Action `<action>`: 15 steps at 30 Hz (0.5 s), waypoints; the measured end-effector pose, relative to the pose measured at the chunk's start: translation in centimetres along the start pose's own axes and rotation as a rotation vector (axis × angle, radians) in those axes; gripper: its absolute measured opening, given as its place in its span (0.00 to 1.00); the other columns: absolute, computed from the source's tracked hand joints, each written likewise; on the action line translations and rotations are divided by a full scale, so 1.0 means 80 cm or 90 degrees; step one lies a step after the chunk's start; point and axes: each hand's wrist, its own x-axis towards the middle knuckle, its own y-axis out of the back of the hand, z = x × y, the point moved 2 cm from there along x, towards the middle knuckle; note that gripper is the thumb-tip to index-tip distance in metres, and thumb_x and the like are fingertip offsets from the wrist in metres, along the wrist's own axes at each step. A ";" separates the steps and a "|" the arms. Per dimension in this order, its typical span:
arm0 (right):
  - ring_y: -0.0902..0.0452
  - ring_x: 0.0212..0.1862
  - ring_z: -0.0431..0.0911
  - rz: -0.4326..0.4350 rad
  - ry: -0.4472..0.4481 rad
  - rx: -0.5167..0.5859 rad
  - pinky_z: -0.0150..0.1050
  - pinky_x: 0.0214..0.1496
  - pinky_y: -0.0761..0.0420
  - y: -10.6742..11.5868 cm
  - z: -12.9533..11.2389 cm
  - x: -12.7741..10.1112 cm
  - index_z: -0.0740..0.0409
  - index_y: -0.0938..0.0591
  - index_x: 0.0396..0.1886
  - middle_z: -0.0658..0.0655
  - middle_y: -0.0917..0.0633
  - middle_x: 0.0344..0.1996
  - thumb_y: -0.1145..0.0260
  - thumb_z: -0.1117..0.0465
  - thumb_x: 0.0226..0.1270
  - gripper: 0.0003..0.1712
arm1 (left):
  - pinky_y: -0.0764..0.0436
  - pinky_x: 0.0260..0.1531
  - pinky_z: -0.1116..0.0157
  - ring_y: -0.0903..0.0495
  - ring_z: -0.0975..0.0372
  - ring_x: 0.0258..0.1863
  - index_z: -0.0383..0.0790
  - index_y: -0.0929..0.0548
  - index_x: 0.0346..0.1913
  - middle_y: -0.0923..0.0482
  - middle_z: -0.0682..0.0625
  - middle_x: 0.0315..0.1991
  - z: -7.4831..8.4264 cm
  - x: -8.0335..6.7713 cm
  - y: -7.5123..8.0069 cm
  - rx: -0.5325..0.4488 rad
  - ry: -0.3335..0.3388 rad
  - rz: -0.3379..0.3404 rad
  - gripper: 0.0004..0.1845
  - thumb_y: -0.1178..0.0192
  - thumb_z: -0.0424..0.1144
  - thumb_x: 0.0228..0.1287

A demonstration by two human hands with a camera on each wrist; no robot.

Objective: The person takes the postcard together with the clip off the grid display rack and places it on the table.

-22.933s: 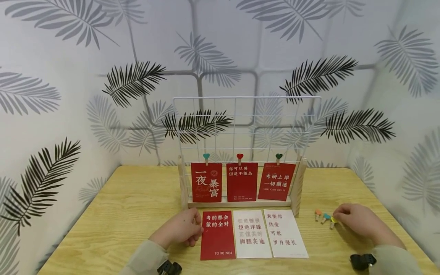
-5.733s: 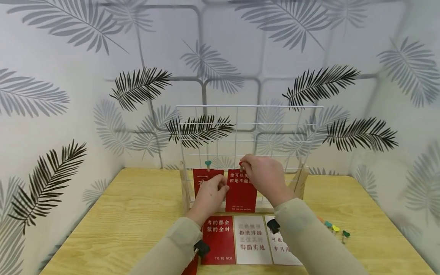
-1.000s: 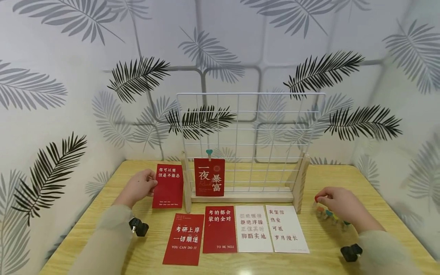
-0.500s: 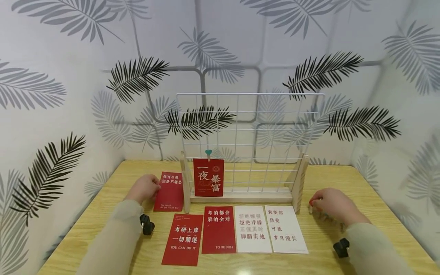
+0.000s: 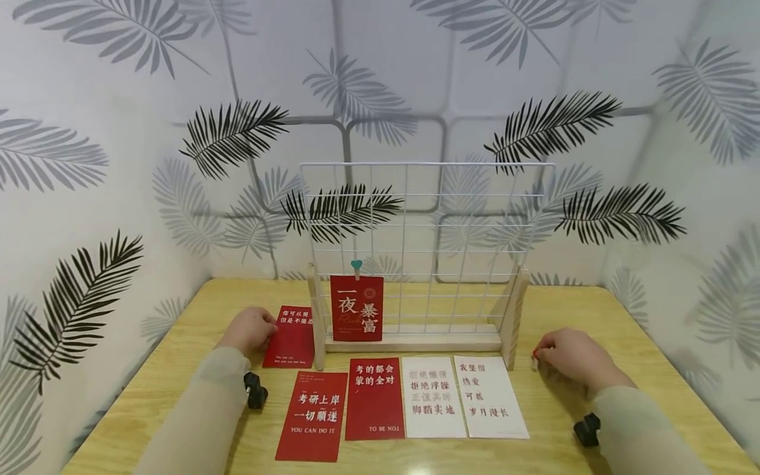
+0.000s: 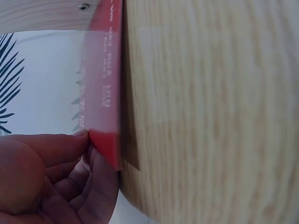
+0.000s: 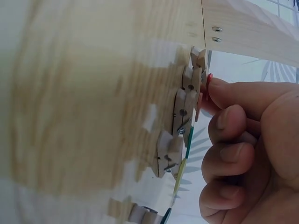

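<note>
Left of the rack, my left hand (image 5: 248, 330) pinches the left edge of a red card (image 5: 289, 336) between thumb and finger. In the left wrist view, that card (image 6: 105, 84) lies low over the table, a narrow shadow beneath it. At right, my right hand (image 5: 578, 356) pinches a small clothespin (image 5: 536, 354) with a red heart top at the table surface. Several other wooden clothespins (image 7: 182, 112) stand in a row beside it in the right wrist view; the head view has them hidden behind the hand.
A white wire grid rack on a wooden base (image 5: 415, 342) holds one red card (image 5: 357, 320) by a teal heart clothespin (image 5: 356, 265). In front lie two red cards, one tilted (image 5: 311, 445), one straight (image 5: 375, 402), and two white cards (image 5: 435, 425), (image 5: 499, 425).
Two of three hung red cards have left the grid, one now on the table. Over the last second, my left hand lowered the other to the table; my right hand shifted left with the red-heart clothespin.
</note>
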 end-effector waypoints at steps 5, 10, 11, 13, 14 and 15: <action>0.20 0.36 0.46 0.004 -0.001 0.002 0.54 0.43 0.21 0.002 -0.001 0.000 0.54 0.12 0.37 0.53 0.13 0.35 0.36 0.60 0.70 0.08 | 0.22 0.30 0.63 0.23 0.54 0.31 0.30 0.19 0.45 0.21 0.43 0.33 -0.002 0.001 0.001 0.002 0.009 0.001 0.07 0.42 0.32 0.72; 0.19 0.39 0.50 0.002 -0.014 0.001 0.57 0.45 0.21 0.005 -0.003 0.001 0.55 0.12 0.40 0.55 0.12 0.38 0.38 0.61 0.70 0.09 | 0.22 0.30 0.63 0.22 0.55 0.30 0.32 0.19 0.46 0.20 0.44 0.33 -0.003 0.002 0.003 0.009 0.009 0.011 0.08 0.41 0.34 0.72; 0.19 0.39 0.50 0.000 -0.018 0.003 0.57 0.45 0.21 0.005 -0.003 0.000 0.56 0.12 0.41 0.55 0.12 0.38 0.39 0.61 0.70 0.10 | 0.22 0.30 0.62 0.22 0.55 0.30 0.32 0.19 0.46 0.20 0.44 0.32 -0.003 0.001 0.003 0.011 0.006 0.013 0.08 0.41 0.34 0.72; 0.19 0.40 0.50 0.001 -0.024 0.002 0.57 0.46 0.21 0.006 -0.003 -0.001 0.56 0.12 0.42 0.55 0.12 0.39 0.38 0.60 0.70 0.10 | 0.23 0.30 0.62 0.22 0.55 0.29 0.32 0.19 0.46 0.21 0.44 0.30 -0.002 -0.002 0.004 0.029 -0.009 0.017 0.08 0.42 0.35 0.72; 0.19 0.40 0.50 0.003 -0.025 0.001 0.57 0.46 0.21 0.006 -0.003 -0.002 0.56 0.12 0.42 0.55 0.12 0.40 0.38 0.60 0.70 0.10 | 0.23 0.31 0.61 0.22 0.55 0.29 0.32 0.19 0.46 0.21 0.45 0.30 -0.001 -0.004 0.004 0.038 -0.016 0.019 0.08 0.42 0.35 0.72; 0.19 0.40 0.50 0.006 -0.026 0.001 0.57 0.46 0.21 0.007 -0.003 -0.003 0.57 0.12 0.43 0.55 0.12 0.40 0.38 0.59 0.70 0.10 | 0.23 0.31 0.61 0.22 0.56 0.29 0.32 0.19 0.46 0.21 0.45 0.29 0.000 -0.006 0.005 0.049 -0.025 0.022 0.08 0.42 0.34 0.72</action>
